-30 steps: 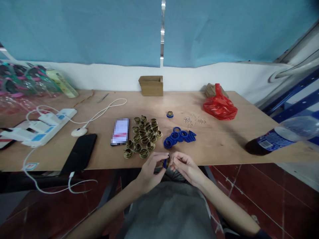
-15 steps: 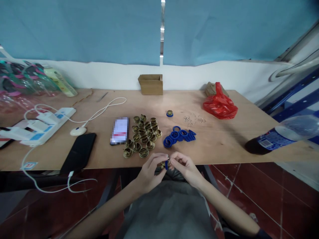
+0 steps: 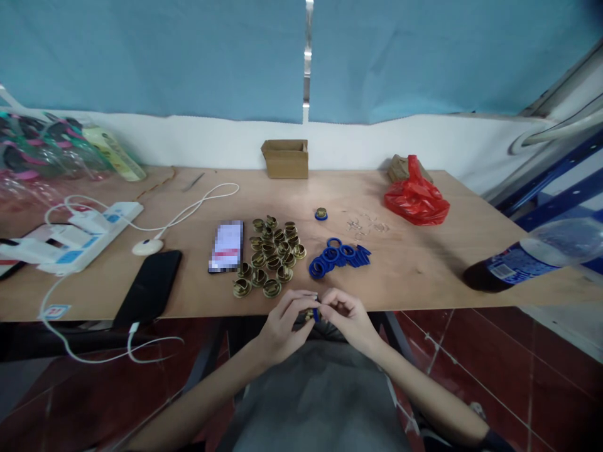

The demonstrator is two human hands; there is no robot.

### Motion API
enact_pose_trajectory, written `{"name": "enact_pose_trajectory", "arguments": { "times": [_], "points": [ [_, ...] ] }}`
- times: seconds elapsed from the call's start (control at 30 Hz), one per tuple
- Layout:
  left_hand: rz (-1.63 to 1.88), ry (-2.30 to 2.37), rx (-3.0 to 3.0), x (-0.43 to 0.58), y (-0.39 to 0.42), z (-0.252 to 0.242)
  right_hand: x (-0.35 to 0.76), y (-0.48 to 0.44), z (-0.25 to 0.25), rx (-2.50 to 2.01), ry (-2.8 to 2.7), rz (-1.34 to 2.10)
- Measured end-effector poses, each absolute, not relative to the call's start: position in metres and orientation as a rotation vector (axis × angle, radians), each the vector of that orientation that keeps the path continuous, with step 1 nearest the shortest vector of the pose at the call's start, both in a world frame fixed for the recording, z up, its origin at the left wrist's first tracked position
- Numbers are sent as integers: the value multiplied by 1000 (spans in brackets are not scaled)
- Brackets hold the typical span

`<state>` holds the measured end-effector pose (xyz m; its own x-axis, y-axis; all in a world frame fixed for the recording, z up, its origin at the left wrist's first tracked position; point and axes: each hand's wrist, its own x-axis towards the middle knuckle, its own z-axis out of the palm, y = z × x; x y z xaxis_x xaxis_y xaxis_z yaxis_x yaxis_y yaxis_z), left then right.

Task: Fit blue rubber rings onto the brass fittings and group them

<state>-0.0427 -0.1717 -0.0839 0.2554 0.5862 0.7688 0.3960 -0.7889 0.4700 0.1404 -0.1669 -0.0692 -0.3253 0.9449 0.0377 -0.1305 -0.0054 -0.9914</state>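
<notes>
My left hand (image 3: 284,321) and my right hand (image 3: 347,317) meet at the near edge of the wooden table (image 3: 424,263), fingertips pinched together. Between them sits a small brass fitting with a blue ring (image 3: 312,312), the left fingers on the brass part, the right fingers on the blue ring. On the table just beyond lie a cluster of several brass fittings (image 3: 271,256) and a pile of blue rubber rings (image 3: 338,257). One brass fitting seated in a blue ring (image 3: 321,215) stands apart farther back.
A phone with lit screen (image 3: 227,246) and a black phone (image 3: 149,285) lie left of the brass parts. A white power strip (image 3: 70,240), cables, a cardboard box (image 3: 285,158), a red plastic bag (image 3: 415,199), small clear parts (image 3: 367,225) and a tipped cola bottle (image 3: 527,256) ring the table.
Both hands have closed in tighter on the small part and shifted slightly; the fingers moved around the blue ring. Things on the table stayed put.
</notes>
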Motion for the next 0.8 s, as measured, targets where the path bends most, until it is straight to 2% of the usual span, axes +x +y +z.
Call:
{"name": "enact_pose_trajectory", "arguments": {
  "times": [0.3, 0.57, 0.8],
  "points": [
    [1546, 920, 2302, -43, -169, -83, 140, -169, -68, -941, -1356, 1470],
    [1131, 1056, 1687, -40, -168, -77, 149, -164, -59, -1025, -1417, 1346],
    [1065, 1045, 1616, -39, -168, -70, 151, -162, -55, -987, -1381, 1393]
  ]
}}
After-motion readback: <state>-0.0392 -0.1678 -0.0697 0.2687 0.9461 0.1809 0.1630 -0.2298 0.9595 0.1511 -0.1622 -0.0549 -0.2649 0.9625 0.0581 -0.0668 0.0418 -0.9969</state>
